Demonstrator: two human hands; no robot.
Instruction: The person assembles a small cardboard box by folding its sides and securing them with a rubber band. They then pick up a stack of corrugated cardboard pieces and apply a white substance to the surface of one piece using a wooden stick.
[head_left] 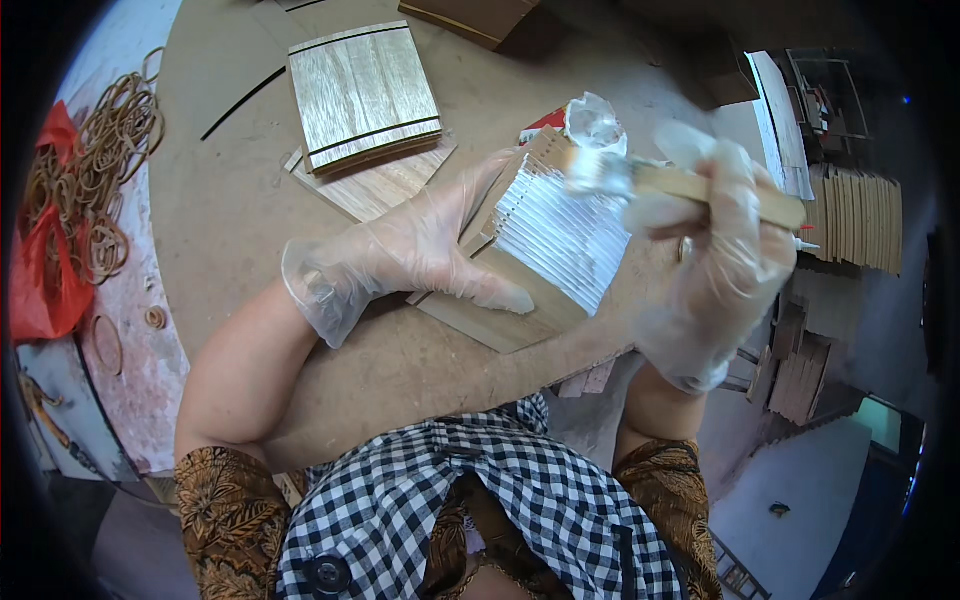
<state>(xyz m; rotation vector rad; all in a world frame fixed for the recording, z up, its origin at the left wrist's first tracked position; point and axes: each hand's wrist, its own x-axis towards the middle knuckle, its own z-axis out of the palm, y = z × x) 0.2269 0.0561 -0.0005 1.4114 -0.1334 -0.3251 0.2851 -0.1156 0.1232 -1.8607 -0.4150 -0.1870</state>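
My left hand (425, 235), in a clear glove, spans a stack of thin wooden pieces (555, 235), thumb and fingers on opposite sides. White, wet-looking glue covers the ridged edges of the stack. Over its right side, my gloved right hand (710, 260) grips a paint brush (685, 185) by its flat wooden handle. The brush head is white with glue and blurred by motion; it hovers at the stack's upper right, and I cannot tell whether it touches. Beneath the stack lies a flat wooden board (500, 325).
A curved wooden panel stack (365, 90) with dark stripes rests on another board (385, 185). Behind the glued stack is a crumpled clear plastic container (597, 122). Rubber bands (120, 150) and a red plastic bag (55, 270) lie left. Brown board stacks (855, 218) stand right.
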